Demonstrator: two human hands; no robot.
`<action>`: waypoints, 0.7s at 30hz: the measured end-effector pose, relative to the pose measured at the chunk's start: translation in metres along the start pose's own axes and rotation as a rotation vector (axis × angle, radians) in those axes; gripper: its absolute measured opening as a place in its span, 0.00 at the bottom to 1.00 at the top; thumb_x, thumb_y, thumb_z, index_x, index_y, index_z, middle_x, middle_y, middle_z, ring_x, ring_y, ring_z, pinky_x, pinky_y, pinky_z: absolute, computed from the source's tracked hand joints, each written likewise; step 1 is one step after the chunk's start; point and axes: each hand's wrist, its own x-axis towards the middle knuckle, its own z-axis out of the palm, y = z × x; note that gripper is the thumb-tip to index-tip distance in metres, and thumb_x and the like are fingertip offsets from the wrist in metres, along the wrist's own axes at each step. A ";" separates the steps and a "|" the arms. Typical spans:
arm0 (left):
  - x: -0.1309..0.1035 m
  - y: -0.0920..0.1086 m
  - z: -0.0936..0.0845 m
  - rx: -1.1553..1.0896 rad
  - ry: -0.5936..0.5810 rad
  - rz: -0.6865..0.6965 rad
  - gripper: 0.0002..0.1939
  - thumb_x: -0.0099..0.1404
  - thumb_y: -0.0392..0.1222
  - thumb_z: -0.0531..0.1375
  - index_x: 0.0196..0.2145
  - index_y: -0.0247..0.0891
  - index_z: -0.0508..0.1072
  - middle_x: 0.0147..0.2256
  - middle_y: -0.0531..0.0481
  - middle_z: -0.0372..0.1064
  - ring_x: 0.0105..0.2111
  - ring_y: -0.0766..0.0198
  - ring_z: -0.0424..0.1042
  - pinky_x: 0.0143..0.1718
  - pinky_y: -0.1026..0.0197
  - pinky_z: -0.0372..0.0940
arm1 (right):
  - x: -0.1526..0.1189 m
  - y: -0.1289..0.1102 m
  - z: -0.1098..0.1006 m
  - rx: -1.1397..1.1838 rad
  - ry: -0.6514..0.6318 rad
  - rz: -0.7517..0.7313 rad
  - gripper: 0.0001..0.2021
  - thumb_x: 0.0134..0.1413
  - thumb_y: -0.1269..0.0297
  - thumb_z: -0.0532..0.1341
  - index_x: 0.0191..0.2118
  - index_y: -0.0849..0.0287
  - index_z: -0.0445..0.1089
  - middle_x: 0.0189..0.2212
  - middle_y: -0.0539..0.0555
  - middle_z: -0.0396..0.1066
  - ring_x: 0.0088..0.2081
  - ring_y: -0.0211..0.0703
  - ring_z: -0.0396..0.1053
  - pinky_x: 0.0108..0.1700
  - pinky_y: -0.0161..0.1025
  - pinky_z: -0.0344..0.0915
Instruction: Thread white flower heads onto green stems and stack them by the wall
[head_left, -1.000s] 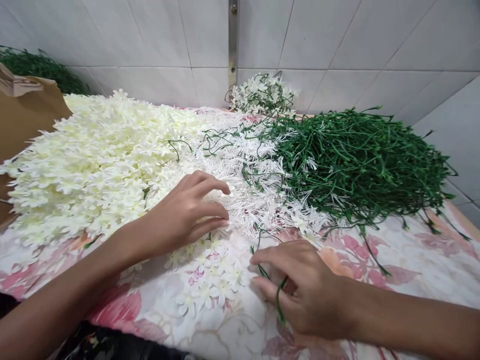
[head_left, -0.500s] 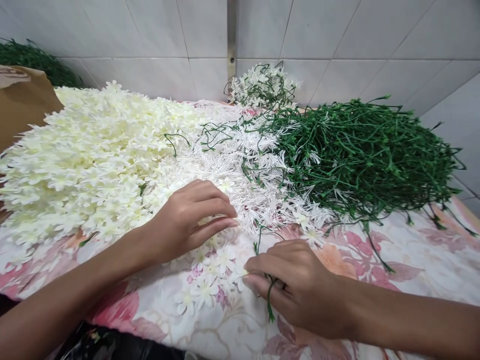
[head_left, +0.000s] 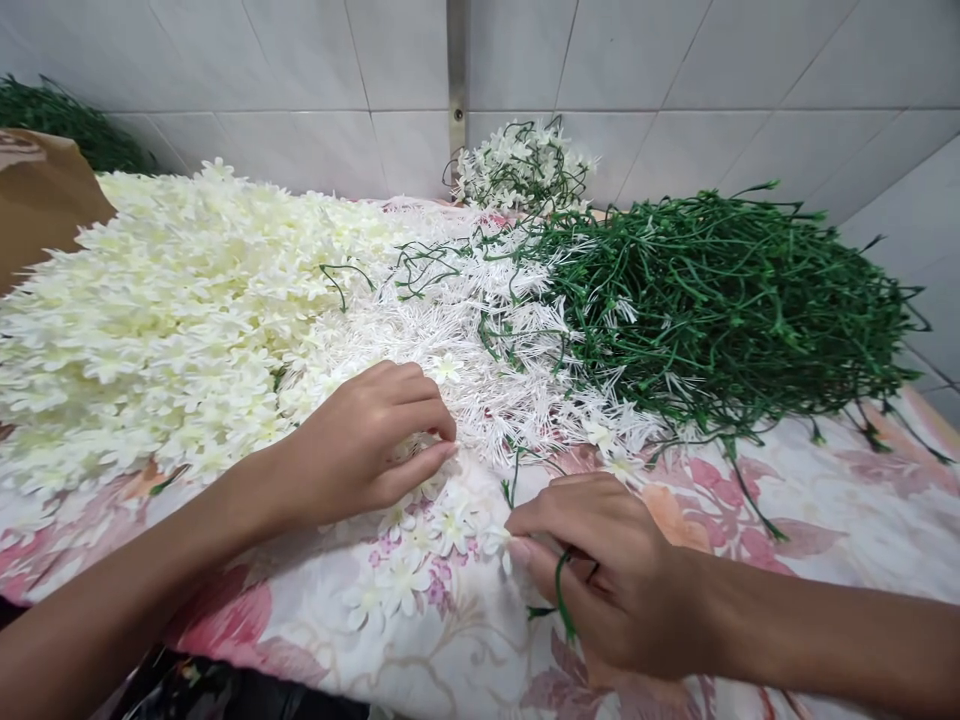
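My right hand (head_left: 600, 560) pinches a white flower (head_left: 496, 545) at its fingertips, and a green stem (head_left: 562, 595) hangs from under its curled fingers. To its upper left, my left hand (head_left: 382, 440) has thumb and forefinger tips pressed together at the edge of the thin white stamens (head_left: 517, 390); what they hold, if anything, is too small to tell. Several loose white flowers (head_left: 405, 585) lie on the floral cloth between and below my hands. A big heap of cream flowers (head_left: 165, 320) is at the left, and a heap of green stems (head_left: 735, 300) at the right.
Against the tiled wall (head_left: 600, 60) sits a small bunch of white flowers on green stems (head_left: 525, 165). A brown cardboard piece (head_left: 49, 200) stands at the far left, before more green stems (head_left: 71, 125). The floral cloth (head_left: 862, 510) covers the table.
My right hand has shifted slightly right with the white flower, and the green stem below it has swung. The left hand's fingers have drawn closer together near the stamens, a little further left.
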 end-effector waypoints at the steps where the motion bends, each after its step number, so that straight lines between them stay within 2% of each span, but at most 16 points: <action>1: 0.000 0.000 0.000 -0.013 0.008 0.002 0.07 0.68 0.36 0.55 0.33 0.36 0.71 0.31 0.48 0.70 0.34 0.61 0.66 0.38 0.58 0.59 | 0.001 0.000 -0.001 -0.008 0.039 0.033 0.07 0.58 0.74 0.55 0.30 0.60 0.66 0.17 0.45 0.61 0.18 0.33 0.57 0.23 0.34 0.55; 3: 0.000 0.001 -0.001 -0.034 0.021 0.002 0.06 0.69 0.35 0.54 0.34 0.35 0.71 0.32 0.48 0.70 0.34 0.61 0.67 0.40 0.58 0.59 | 0.002 -0.001 -0.002 -0.030 0.125 0.132 0.08 0.58 0.74 0.54 0.29 0.60 0.65 0.16 0.43 0.57 0.17 0.32 0.55 0.22 0.32 0.53; 5: 0.001 0.002 -0.001 -0.028 -0.004 -0.001 0.06 0.68 0.35 0.54 0.34 0.36 0.70 0.31 0.49 0.70 0.34 0.61 0.67 0.40 0.57 0.58 | 0.002 -0.001 -0.002 -0.036 0.126 0.186 0.08 0.58 0.74 0.54 0.28 0.59 0.64 0.15 0.42 0.54 0.16 0.31 0.53 0.21 0.31 0.52; 7: 0.001 0.003 0.001 -0.005 -0.050 -0.017 0.04 0.66 0.37 0.56 0.34 0.37 0.70 0.34 0.48 0.69 0.37 0.59 0.66 0.41 0.56 0.57 | 0.002 0.000 -0.002 -0.034 0.057 0.132 0.10 0.57 0.73 0.54 0.25 0.59 0.62 0.15 0.43 0.54 0.17 0.31 0.52 0.22 0.33 0.50; 9: 0.001 0.004 0.006 0.015 -0.044 -0.039 0.05 0.65 0.40 0.58 0.38 0.37 0.70 0.38 0.47 0.68 0.39 0.56 0.65 0.42 0.55 0.57 | 0.002 0.000 -0.002 -0.045 -0.010 0.043 0.13 0.57 0.70 0.54 0.21 0.58 0.59 0.15 0.44 0.52 0.18 0.32 0.50 0.22 0.35 0.49; 11: 0.001 0.005 0.013 0.039 0.015 -0.053 0.09 0.65 0.42 0.58 0.43 0.37 0.70 0.40 0.46 0.67 0.40 0.56 0.64 0.42 0.54 0.57 | 0.001 0.001 -0.001 -0.074 -0.018 0.005 0.16 0.57 0.69 0.54 0.18 0.58 0.56 0.15 0.44 0.51 0.18 0.33 0.49 0.23 0.36 0.47; 13: 0.002 0.006 0.020 0.066 0.059 -0.053 0.09 0.66 0.43 0.58 0.44 0.39 0.71 0.39 0.46 0.66 0.40 0.56 0.63 0.42 0.54 0.56 | 0.001 0.001 0.000 -0.111 -0.011 0.025 0.16 0.58 0.69 0.54 0.19 0.59 0.59 0.14 0.45 0.54 0.18 0.33 0.51 0.23 0.36 0.48; 17: 0.002 0.005 0.029 0.080 0.131 -0.041 0.05 0.68 0.39 0.57 0.37 0.39 0.73 0.36 0.48 0.66 0.38 0.58 0.62 0.40 0.55 0.54 | -0.001 0.000 0.003 -0.232 -0.026 0.039 0.09 0.58 0.68 0.56 0.29 0.63 0.70 0.18 0.49 0.67 0.18 0.37 0.61 0.26 0.38 0.53; 19: 0.002 0.006 0.030 0.056 0.212 -0.023 0.04 0.68 0.36 0.57 0.35 0.38 0.73 0.35 0.48 0.67 0.37 0.59 0.63 0.40 0.55 0.56 | -0.002 0.000 0.005 -0.305 -0.059 0.009 0.08 0.58 0.66 0.57 0.34 0.65 0.72 0.18 0.50 0.70 0.19 0.40 0.63 0.26 0.39 0.54; 21: 0.002 0.007 0.028 0.020 0.291 -0.005 0.03 0.67 0.34 0.58 0.36 0.37 0.71 0.36 0.48 0.68 0.38 0.59 0.64 0.41 0.54 0.57 | -0.003 0.001 0.007 -0.357 -0.120 -0.026 0.08 0.58 0.66 0.58 0.34 0.64 0.73 0.17 0.49 0.69 0.18 0.40 0.63 0.25 0.40 0.53</action>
